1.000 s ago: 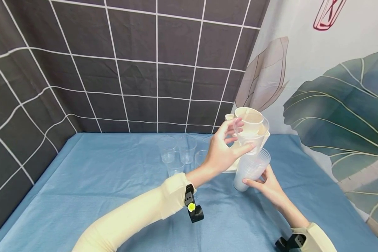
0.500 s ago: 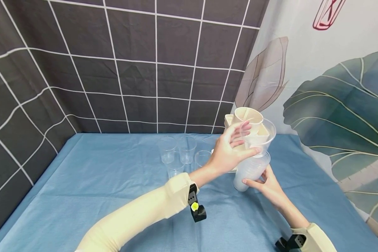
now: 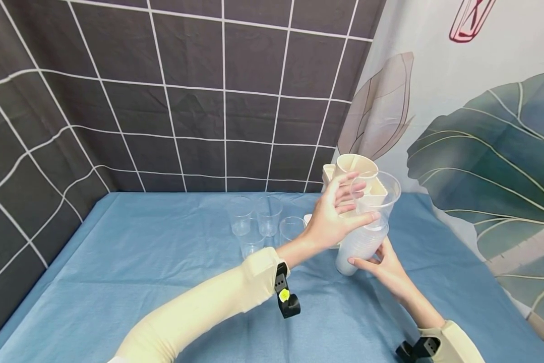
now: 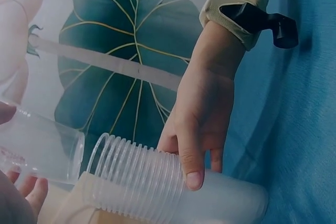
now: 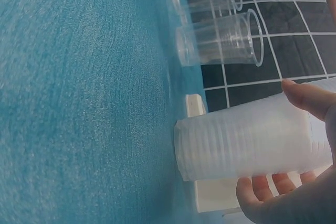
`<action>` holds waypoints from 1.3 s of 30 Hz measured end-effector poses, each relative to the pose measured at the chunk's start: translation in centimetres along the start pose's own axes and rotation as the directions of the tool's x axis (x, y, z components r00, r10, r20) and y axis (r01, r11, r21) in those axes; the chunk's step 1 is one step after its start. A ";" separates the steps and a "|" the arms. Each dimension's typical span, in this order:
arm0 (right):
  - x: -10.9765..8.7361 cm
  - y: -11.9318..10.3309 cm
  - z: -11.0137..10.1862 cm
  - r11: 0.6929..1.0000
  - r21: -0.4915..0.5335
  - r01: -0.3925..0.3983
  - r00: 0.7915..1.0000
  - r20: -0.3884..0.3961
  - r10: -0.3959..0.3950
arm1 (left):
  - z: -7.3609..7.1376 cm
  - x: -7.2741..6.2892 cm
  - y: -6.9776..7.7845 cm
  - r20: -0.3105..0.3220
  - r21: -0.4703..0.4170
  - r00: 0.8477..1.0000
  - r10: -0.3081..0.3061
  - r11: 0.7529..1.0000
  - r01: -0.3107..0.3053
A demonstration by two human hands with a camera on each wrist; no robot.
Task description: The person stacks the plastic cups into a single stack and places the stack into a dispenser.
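Observation:
My left hand [image 3: 328, 217] holds one clear plastic cup [image 3: 385, 199], thumb on the near side and fingers on the far side. The cup stands mouth up and slightly tilted, just over the top of a stack of nested plastic cups [image 3: 360, 247]. In the left wrist view a narrow gap separates the single cup [image 4: 47, 145] from the stack's ribbed rims [image 4: 131, 171]. My right hand [image 3: 387, 267] grips the stack low on its side, and the stack leans with its base on the cloth. The right wrist view shows thumb and fingers [image 5: 283, 184] around the stack [image 5: 236, 140].
Several clear cups [image 3: 241, 217] stand upright left of my left hand. A cream holder with a round upper cup [image 3: 357, 164] stands behind the stack, partly hidden. Blue cloth [image 3: 140, 262] covers the table. A dark grid curtain [image 3: 185, 111] hangs behind.
My left hand has moved right and slightly down with the single cup, which now lines up more closely with the stack. My right hand and the stack have stayed put.

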State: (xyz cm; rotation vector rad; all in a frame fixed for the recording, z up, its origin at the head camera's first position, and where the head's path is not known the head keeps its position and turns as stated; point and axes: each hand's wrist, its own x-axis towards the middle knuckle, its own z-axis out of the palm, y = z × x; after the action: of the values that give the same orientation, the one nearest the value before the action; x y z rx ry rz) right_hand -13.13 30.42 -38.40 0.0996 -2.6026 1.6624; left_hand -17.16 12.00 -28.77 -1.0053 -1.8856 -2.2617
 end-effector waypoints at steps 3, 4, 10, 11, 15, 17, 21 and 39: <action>0.0 0.0 0.0 1.000 -0.008 -0.008 1.000 -0.001 0.008 | 0.0 0.1 -0.1 0.001 0.020 1.000 0.002 1.000 -0.002; 0.0 0.0 0.0 1.000 -0.013 -0.010 1.000 -0.001 0.010 | 0.0 0.1 -0.2 0.000 0.025 1.000 0.001 1.000 -0.001; 0.1 0.1 0.0 1.000 -0.027 -0.009 1.000 0.001 0.010 | -0.1 0.1 -0.7 -0.009 0.047 1.000 -0.013 0.999 0.013; 0.1 0.1 0.0 1.000 -0.027 -0.008 1.000 0.002 0.008 | -0.1 0.1 -0.7 -0.009 0.052 1.000 -0.014 0.999 0.014; 0.1 -0.1 -0.1 1.000 -0.022 -0.009 1.000 0.001 0.009 | -0.1 0.3 -1.1 -0.004 0.072 1.000 -0.021 0.997 0.022; 0.1 -0.1 -0.1 1.000 -0.021 -0.011 1.000 -0.001 0.011 | -0.1 0.3 -1.2 0.000 0.080 1.000 -0.031 0.996 0.031; 0.1 -0.1 -0.2 1.000 -0.014 -0.014 1.000 0.001 0.014 | 0.1 0.3 -1.3 0.009 0.105 0.999 -0.054 0.993 0.052; 0.5 -0.3 -0.7 1.000 -0.017 -0.007 0.999 0.032 0.008 | 0.2 0.4 -1.9 0.017 0.216 0.995 -0.093 0.972 0.088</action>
State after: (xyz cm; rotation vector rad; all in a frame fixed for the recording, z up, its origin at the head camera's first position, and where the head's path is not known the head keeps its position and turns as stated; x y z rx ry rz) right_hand -13.55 30.92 -37.74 0.1170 -2.6436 1.6544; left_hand -18.16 12.82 -30.17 -0.9411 -2.1720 -2.0392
